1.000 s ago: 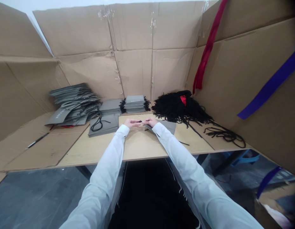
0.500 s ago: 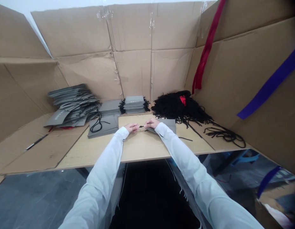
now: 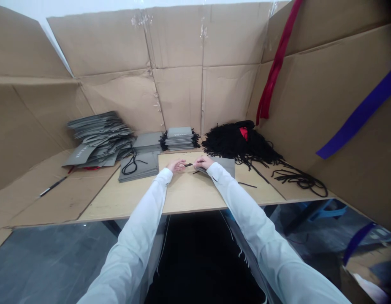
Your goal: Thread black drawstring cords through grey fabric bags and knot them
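Walls: cardboard screen point(image 3: 183, 84) closes in the back and both sides.
Table: pale board point(image 3: 189, 198), bare in front of the hands.
Cord heap: black cords point(image 3: 240, 143), far right, just beyond the grey bag.
Left pile: slumped bags point(image 3: 99, 135), well apart from the hands.
Middle stack: neat bags point(image 3: 179, 138), right behind the hands.
Grey bag point(image 3: 225, 165): flat at table centre, partly under the right hand.
Left hand point(image 3: 177, 166): fingertips pinched on one end of the short cord.
Right hand point(image 3: 203, 162): pinching the other end, resting on the bag.
Short cord point(image 3: 188, 165): bridges the small gap between the hands.
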Demonstrator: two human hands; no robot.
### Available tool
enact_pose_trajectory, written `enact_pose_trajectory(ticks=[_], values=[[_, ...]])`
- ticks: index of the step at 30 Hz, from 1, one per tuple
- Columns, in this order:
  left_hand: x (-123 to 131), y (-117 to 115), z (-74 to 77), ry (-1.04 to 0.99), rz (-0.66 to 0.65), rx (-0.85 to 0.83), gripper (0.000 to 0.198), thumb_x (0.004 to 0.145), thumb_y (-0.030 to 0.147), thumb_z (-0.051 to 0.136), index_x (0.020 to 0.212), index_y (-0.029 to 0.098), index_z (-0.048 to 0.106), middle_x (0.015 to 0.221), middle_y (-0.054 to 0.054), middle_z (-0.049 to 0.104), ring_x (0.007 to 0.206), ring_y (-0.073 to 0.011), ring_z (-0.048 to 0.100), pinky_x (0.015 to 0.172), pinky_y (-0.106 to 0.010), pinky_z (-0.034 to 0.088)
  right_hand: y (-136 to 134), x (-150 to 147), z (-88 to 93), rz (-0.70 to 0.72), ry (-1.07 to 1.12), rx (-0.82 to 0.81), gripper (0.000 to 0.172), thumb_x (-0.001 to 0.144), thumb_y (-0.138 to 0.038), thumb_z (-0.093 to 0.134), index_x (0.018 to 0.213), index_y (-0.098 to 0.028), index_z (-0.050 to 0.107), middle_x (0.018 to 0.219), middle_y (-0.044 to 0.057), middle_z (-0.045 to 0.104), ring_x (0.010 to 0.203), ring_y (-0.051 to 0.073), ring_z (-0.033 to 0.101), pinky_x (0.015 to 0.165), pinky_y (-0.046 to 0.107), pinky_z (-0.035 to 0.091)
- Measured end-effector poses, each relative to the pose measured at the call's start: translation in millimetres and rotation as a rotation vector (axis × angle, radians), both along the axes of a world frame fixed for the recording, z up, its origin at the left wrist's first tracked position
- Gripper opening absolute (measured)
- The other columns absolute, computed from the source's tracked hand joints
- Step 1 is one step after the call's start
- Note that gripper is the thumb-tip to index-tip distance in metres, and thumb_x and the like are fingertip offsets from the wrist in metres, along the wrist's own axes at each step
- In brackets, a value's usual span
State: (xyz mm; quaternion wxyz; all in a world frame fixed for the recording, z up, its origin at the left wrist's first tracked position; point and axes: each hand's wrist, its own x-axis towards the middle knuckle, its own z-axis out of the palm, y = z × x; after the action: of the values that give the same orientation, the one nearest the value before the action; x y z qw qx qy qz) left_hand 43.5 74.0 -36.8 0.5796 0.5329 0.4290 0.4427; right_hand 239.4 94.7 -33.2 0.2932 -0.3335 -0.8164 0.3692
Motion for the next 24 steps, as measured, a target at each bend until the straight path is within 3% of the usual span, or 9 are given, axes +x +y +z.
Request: enact_pose_trajectory(ticks=[3, 6, 10, 16, 24], values=[[11.3, -9.3, -2.0, 0.018, -0.059, 0.124, 0.049, 0.044, 0.029, 0.071, 0.087, 0.011, 0.057, 0.086, -0.009, 0.062, 0.071, -0.0170, 0.059, 0.068, -0.031, 0.044, 1.3, -3.0, -3.6, -0.030, -0.007, 0.010, 0.029, 0.063, -0.040, 0.055, 0.059, -0.011, 0.060, 0.055, 0.000, 0.056, 0.057, 0.011, 0.047, 0.061, 0.023, 0.035], [21.7, -16.0, -5.9, 0.139, -0.050, 0.285, 0.054, 0.039, 0.025, 0.073, 0.088, 0.009, 0.058, 0.089, -0.011, 0.062, 0.073, -0.0182, 0.059, 0.076, -0.036, 0.043, 4.0, -6.6, -9.4, -0.061, 0.003, 0.035, 0.032, 0.063, -0.042, 0.055, 0.064, -0.011, 0.061, 0.057, 0.000, 0.057, 0.058, 0.011, 0.048, 0.061, 0.023, 0.036], [25.7, -16.5, -8.7, 0.261, 0.040, 0.418, 0.045, 0.044, 0.030, 0.071, 0.083, 0.009, 0.061, 0.082, -0.010, 0.064, 0.076, -0.0188, 0.059, 0.079, -0.035, 0.043, 5.0, -9.5, -12.4, -0.099, -0.014, 0.095, 0.038, 0.064, -0.047, 0.053, 0.070, -0.011, 0.063, 0.063, 0.003, 0.060, 0.062, 0.013, 0.051, 0.063, 0.024, 0.038], [19.4, -14.0, -6.0, 0.290, 0.088, 0.479, 0.036, 0.051, 0.030, 0.067, 0.080, 0.010, 0.063, 0.085, -0.010, 0.064, 0.081, -0.0194, 0.058, 0.082, -0.035, 0.042, -2.6, -9.9, -7.2, -0.059, 0.070, 0.105, 0.046, 0.071, -0.050, 0.044, 0.090, -0.012, 0.062, 0.088, 0.007, 0.062, 0.081, 0.017, 0.054, 0.075, 0.027, 0.038], [19.5, -13.9, -5.5, 0.330, 0.118, 0.489, 0.032, 0.053, 0.031, 0.066, 0.077, 0.010, 0.063, 0.081, -0.010, 0.065, 0.078, -0.0194, 0.059, 0.081, -0.035, 0.043, 3.5, -13.5, -15.0, -0.068, -0.020, 0.141, 0.041, 0.064, -0.050, 0.055, 0.078, -0.012, 0.065, 0.078, 0.007, 0.064, 0.072, 0.016, 0.056, 0.071, 0.025, 0.039]])
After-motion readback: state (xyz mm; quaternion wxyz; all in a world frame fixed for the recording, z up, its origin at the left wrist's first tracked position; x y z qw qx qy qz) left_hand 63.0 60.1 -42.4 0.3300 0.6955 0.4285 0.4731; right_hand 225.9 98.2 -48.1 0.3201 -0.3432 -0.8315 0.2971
